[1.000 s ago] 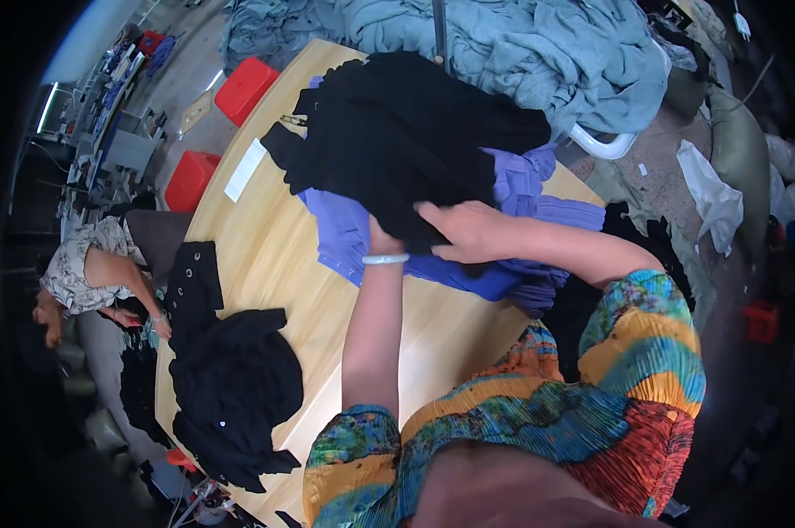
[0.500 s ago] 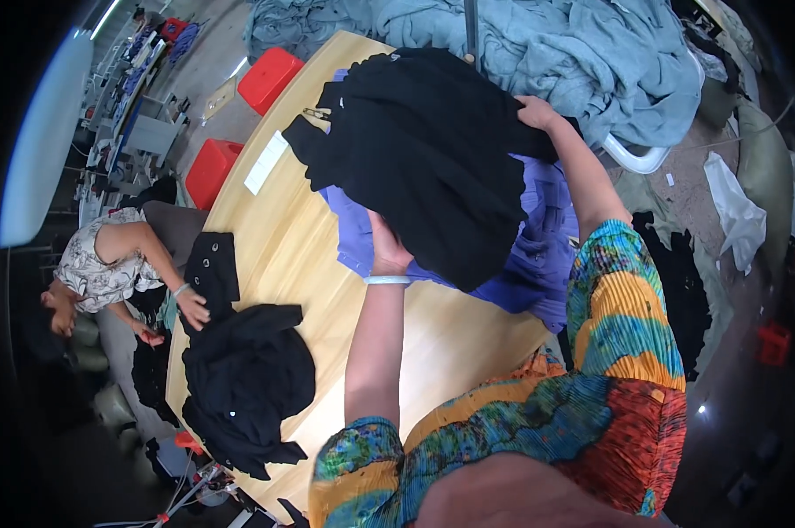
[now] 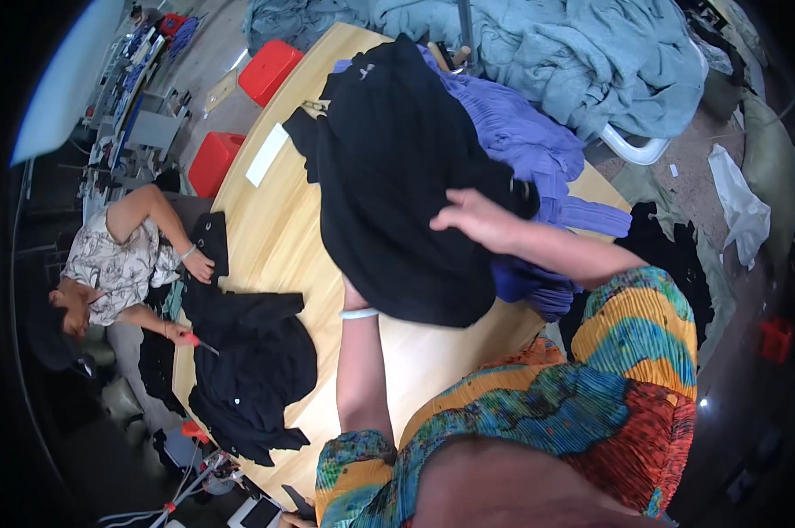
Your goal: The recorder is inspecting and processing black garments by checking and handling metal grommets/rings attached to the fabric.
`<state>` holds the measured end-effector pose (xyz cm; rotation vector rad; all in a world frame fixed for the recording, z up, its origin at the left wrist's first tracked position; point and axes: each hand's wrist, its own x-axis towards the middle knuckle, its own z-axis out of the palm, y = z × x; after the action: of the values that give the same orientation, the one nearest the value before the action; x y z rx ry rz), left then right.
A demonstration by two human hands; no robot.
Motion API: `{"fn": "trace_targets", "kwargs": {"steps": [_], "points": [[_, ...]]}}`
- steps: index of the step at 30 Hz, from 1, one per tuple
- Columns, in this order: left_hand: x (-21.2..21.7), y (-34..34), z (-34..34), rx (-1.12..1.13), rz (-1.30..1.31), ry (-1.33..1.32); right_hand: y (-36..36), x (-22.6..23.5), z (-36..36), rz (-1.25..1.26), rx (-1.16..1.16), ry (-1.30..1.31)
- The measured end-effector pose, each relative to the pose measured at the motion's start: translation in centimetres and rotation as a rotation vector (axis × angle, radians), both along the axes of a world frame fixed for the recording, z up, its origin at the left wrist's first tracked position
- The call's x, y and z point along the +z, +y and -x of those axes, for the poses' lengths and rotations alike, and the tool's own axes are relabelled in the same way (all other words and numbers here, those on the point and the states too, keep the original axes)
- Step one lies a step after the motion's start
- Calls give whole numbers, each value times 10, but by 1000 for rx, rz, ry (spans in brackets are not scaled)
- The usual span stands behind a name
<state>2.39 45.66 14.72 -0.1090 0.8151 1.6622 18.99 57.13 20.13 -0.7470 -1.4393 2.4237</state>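
A black knitted garment [image 3: 397, 176] lies spread across the pile of purple ribbed garments [image 3: 521, 123] on the wooden table. My left hand [image 3: 351, 295] reaches beneath its near edge; the cloth hides the fingers. Over the garment's right part is my right hand [image 3: 478, 220], with thumb and fingers apart and no cloth gripped. A second black garment [image 3: 252, 370] lies at the table's left side. There a co-worker's hand [image 3: 179, 334] holds a red-handled tool over it, and their other hand [image 3: 198, 266] rests by a black piece with metal eyelets [image 3: 211, 236].
A white paper strip [image 3: 267, 155] lies near the table's far left edge [image 3: 314, 66]. Two red stools [image 3: 214, 163] stand beyond it. Grey-blue fabric fills a white tub [image 3: 635, 148] at the far right. Dark cloth [image 3: 684, 273] and a white bag [image 3: 736, 202] lie on the floor at right.
My right hand has left the garment's far right edge and come inward over it. The black cloth has shifted left and nearer, uncovering more purple. The co-worker's red-handled tool now reaches over the other black garment.
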Motion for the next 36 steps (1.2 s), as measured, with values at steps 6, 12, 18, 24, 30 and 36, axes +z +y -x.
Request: {"fn": "trace_targets", "kwargs": {"steps": [6,12,18,24,30,36], "points": [[-14,-56,18,109,-9,-22,13,3,-17,-382,777,-340],[-31,-56,13,282,-191,-90,122,-38,-29,-592,-232,-583],[-76,-35,30,233,-154,361,20,-55,14,-224,-280,-382],[-69,-27,64,289,-164,320,-13,-8,15,82,-63,-74],[-50,-92,117,253,-176,285,-103,21,19,-304,-149,180],[-43,-176,135,184,-201,227,-207,82,6,-461,-137,163]]}}
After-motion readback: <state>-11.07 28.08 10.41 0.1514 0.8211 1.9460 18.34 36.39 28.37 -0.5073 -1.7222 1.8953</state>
